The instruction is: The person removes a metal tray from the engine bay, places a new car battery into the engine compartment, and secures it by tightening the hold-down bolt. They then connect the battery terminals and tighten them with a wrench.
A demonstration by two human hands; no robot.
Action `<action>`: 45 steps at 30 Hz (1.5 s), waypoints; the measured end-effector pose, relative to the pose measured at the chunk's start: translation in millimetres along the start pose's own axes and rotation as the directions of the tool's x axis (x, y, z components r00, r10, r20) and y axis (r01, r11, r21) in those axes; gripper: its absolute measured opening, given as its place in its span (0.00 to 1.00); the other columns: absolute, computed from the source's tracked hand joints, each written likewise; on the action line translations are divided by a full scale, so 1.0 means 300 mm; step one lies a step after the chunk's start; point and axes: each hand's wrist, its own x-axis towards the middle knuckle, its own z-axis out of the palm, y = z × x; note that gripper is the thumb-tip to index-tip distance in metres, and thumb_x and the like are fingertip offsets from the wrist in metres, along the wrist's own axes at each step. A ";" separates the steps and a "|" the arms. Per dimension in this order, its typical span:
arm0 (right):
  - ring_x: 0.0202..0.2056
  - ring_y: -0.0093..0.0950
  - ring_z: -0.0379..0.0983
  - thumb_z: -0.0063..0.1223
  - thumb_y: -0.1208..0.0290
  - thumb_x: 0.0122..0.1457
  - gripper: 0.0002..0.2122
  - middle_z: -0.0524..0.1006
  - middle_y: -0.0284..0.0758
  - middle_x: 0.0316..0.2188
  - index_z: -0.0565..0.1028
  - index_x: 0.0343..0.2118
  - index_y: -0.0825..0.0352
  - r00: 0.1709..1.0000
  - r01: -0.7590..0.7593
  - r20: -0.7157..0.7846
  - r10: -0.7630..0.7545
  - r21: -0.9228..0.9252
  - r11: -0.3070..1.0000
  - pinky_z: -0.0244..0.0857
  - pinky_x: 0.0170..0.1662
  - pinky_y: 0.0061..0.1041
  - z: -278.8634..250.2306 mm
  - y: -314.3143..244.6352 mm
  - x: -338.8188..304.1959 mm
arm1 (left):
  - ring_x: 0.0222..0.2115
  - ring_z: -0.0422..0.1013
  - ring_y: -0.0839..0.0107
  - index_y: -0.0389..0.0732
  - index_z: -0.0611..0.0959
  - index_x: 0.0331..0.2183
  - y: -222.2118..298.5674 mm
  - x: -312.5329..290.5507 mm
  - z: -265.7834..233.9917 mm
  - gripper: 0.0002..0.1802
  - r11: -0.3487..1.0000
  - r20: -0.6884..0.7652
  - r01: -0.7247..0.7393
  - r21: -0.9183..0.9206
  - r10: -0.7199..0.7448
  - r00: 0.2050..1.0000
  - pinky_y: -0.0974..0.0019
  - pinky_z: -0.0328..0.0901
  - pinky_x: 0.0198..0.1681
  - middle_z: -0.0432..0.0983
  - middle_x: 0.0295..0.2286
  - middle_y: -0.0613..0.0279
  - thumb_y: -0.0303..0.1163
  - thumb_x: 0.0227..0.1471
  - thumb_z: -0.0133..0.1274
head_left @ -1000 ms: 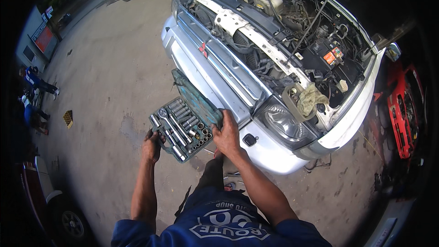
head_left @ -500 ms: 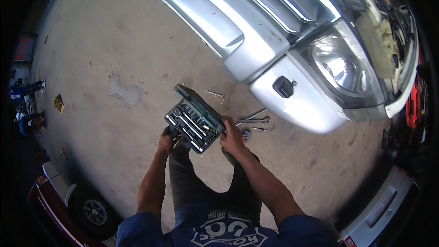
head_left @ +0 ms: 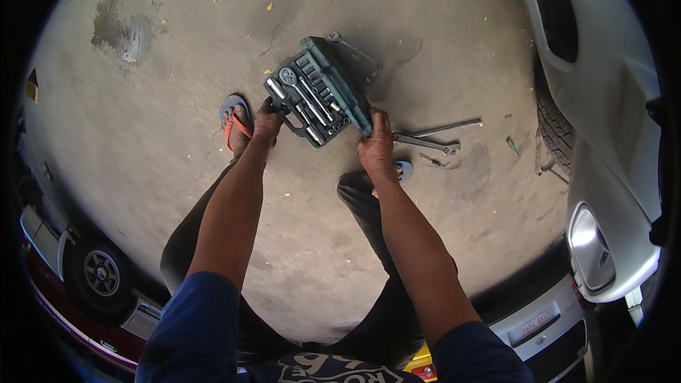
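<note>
Both my hands grip a dark green socket set case (head_left: pixel 339 85), its lid open. Fitted inside are a ratchet (head_left: pixel 288 76), extension bars and several chrome sockets. My left hand (head_left: pixel 267 122) is closed around the left side of the case by its handle. My right hand (head_left: pixel 376 143) has its fingers wrapped over the lid's near right corner. The case is low over the concrete floor; whether it touches the floor I cannot tell. A combination wrench (head_left: pixel 357 50) lies just beyond the lid. Right of my right hand are another wrench (head_left: pixel 430 144) and a long metal bar (head_left: pixel 448 128).
A small tool (head_left: pixel 433 161) and a green-handled screwdriver (head_left: pixel 512 145) lie on the floor at right. A silver vehicle (head_left: pixel 610 92) with a tyre (head_left: pixel 555 124) stands beyond them. At lower left is a dark red vehicle's wheel (head_left: pixel 101 273); at lower right, a pale car (head_left: pixel 537 323).
I have bent lower, bringing the case down nearer the floor with both hands still on it. The silver vehicle has shifted to the right edge of view, and the loose tools look closer.
</note>
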 end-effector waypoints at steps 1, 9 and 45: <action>0.54 0.52 0.69 0.57 0.87 0.48 0.28 0.70 0.47 0.53 0.65 0.54 0.64 0.999 0.040 -0.018 -0.039 0.017 0.999 0.68 0.55 0.45 0.014 0.010 0.001 | 0.57 0.69 0.60 0.38 0.62 0.66 -0.002 0.013 0.015 0.37 0.993 -0.057 0.068 0.094 -0.063 0.996 0.64 0.66 0.57 0.72 0.57 0.47 0.25 0.57 0.55; 0.54 0.56 0.69 0.64 0.77 0.53 0.27 0.71 0.54 0.52 0.65 0.56 0.67 0.994 -0.098 0.038 0.099 -0.022 0.995 0.66 0.56 0.46 -0.175 -0.138 -0.090 | 0.63 0.63 0.45 0.39 0.64 0.66 0.144 -0.264 -0.109 0.41 0.636 0.076 -0.113 0.763 0.086 0.993 0.55 0.61 0.64 0.67 0.59 0.32 0.31 0.53 0.58; 0.35 0.34 0.79 0.52 0.62 0.64 0.19 0.82 0.40 0.42 0.76 0.55 0.63 0.317 -0.648 0.413 0.854 0.752 -0.123 0.75 0.35 0.39 -0.910 -0.710 -2.372 | 0.42 0.79 0.52 0.43 0.85 0.44 0.997 -1.559 0.231 0.16 -0.478 0.504 -0.623 0.619 -0.367 0.782 0.52 0.73 0.41 0.82 0.41 0.50 0.37 0.56 0.55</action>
